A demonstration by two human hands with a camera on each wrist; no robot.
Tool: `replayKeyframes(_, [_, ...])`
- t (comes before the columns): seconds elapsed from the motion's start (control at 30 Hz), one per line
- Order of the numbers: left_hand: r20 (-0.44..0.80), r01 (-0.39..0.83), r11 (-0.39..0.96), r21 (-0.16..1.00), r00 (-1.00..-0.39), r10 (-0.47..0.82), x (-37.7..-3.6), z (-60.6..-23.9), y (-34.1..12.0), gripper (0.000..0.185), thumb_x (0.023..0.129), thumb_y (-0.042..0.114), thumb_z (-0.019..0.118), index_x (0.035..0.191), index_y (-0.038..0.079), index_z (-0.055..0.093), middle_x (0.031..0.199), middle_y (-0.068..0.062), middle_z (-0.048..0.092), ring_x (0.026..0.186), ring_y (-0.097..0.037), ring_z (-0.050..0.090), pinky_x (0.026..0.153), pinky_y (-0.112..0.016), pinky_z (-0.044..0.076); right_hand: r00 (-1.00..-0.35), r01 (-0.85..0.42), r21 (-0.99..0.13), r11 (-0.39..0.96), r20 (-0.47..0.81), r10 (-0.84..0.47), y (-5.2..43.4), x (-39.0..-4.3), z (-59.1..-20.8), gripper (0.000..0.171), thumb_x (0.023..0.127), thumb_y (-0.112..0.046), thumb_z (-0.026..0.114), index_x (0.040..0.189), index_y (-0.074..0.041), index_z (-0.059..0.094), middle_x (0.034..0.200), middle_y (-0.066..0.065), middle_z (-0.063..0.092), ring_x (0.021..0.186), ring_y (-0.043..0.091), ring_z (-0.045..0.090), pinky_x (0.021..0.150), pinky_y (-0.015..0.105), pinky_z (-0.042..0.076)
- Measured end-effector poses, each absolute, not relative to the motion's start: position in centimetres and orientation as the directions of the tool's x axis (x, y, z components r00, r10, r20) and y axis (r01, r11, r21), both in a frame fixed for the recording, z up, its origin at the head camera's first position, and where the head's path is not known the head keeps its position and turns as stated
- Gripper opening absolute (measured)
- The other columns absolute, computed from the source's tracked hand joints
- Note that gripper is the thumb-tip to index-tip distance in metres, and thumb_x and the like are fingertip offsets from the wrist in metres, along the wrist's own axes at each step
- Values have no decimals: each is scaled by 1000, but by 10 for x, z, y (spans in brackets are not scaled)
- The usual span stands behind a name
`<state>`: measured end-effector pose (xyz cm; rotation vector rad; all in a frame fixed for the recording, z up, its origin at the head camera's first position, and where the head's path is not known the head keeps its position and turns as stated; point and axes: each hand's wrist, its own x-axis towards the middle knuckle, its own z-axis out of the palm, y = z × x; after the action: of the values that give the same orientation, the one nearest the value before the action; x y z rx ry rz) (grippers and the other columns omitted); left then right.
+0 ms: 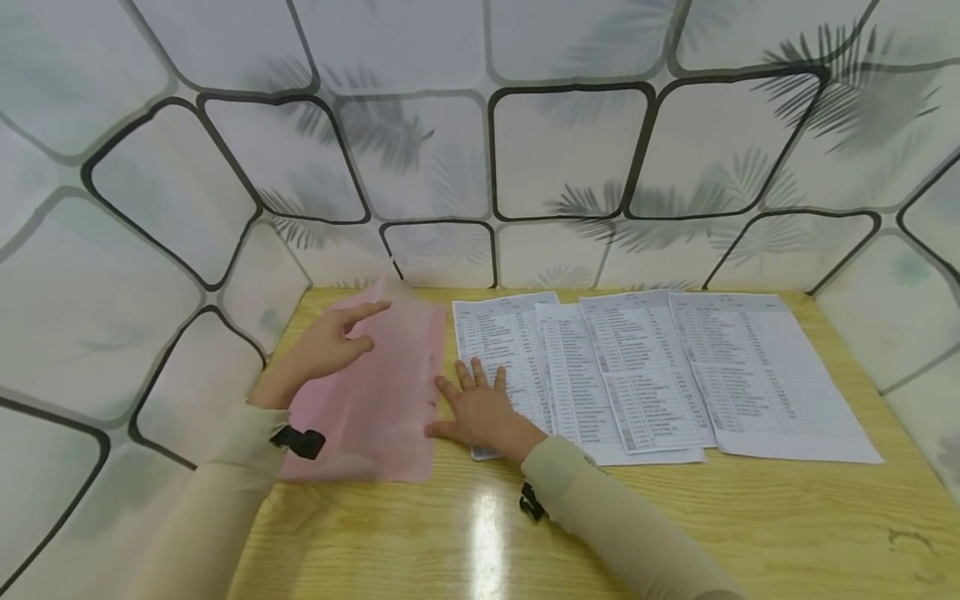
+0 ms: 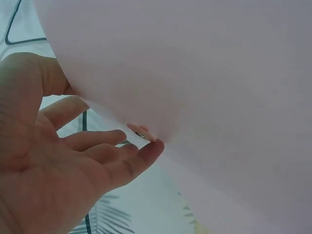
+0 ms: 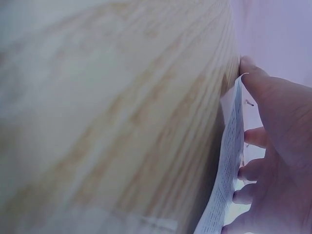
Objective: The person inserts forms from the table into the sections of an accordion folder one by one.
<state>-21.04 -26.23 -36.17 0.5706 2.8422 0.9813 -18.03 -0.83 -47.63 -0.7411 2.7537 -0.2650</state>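
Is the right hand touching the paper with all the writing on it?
Touching. The head view shows the right hand lying flat on the leftmost printed sheet.

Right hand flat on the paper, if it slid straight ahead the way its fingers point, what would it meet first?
The right hand points toward the back wall. It would keep crossing the leftmost printed sheet, then probably bare table before the wall; depth is hard to judge.
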Motion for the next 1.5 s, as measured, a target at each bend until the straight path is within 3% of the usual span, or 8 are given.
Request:
replayKeyframes(0.1, [32,275,699,660,-940,339,-208,-355,-267,57,95,1,57,152,3,55,160,-23,49,116,-36,65,114,-60,44,-832,-461,-243,853,-217,-511,-9,-180,-478,93,95,-81,48,168,-27,29,175,18,18,163,43,11,124,77,14])
replayKeyframes(0.2, [46,241,638,731,-951,307,-209,-351,-272,56,96,-2,57,152,-1,54,162,-24,46,153,-43,41,123,-62,34,-834,-458,-238,857,-219,-507,-9,-180,-479,94,95,-81,47,169,-25,27,176,17,17,163,43,11,125,76,13])
replayKeyframes(0.4, [67,178,572,801,-976,209,-211,-353,-287,56,96,1,62,152,5,56,160,-18,50,151,-39,44,104,-24,52,-839,-458,-221,861,-214,-501,-10,-180,-481,94,97,-81,42,169,-24,25,176,15,16,164,42,11,125,75,14])
replayKeyframes(0.53, [56,138,522,842,-984,169,-211,-354,-294,56,97,1,63,153,6,55,162,-17,47,154,-38,38,86,-9,46,-841,-456,-221,862,-210,-499,-11,-180,-482,94,97,-80,42,169,-24,25,176,15,15,164,42,9,126,75,13])
replayKeyframes(0.8, [-11,56,474,879,-990,138,-208,-353,-298,56,99,1,56,155,5,53,169,-13,38,159,-39,30,93,-18,44,-841,-453,-216,865,-218,-495,-11,-180,-481,91,98,-78,43,169,-23,26,176,14,15,164,41,10,126,74,13])
replayKeyframes(1.03, [-32,38,481,876,-990,136,-211,-352,-295,55,99,-1,52,154,5,53,170,-13,36,159,-40,27,113,-47,41,-842,-445,-227,867,-225,-491,-12,-180,-479,89,99,-75,45,169,-23,26,176,14,14,164,41,8,126,74,12])
replayKeyframes(1.27, [8,65,484,873,-993,119,-210,-355,-293,54,98,-3,52,152,3,55,168,-14,40,159,-38,30,111,-33,43,-836,-445,-226,866,-241,-493,-9,-180,-476,88,100,-74,45,169,-23,25,177,14,13,164,41,8,126,74,13])
replayKeyframes(1.5, [29,93,509,856,-991,131,-210,-356,-290,53,99,-3,50,152,2,54,167,-18,40,157,-43,31,120,-57,36,-830,-450,-220,866,-255,-496,-9,-178,-471,86,101,-72,44,170,-22,24,177,14,12,164,41,7,126,74,13])
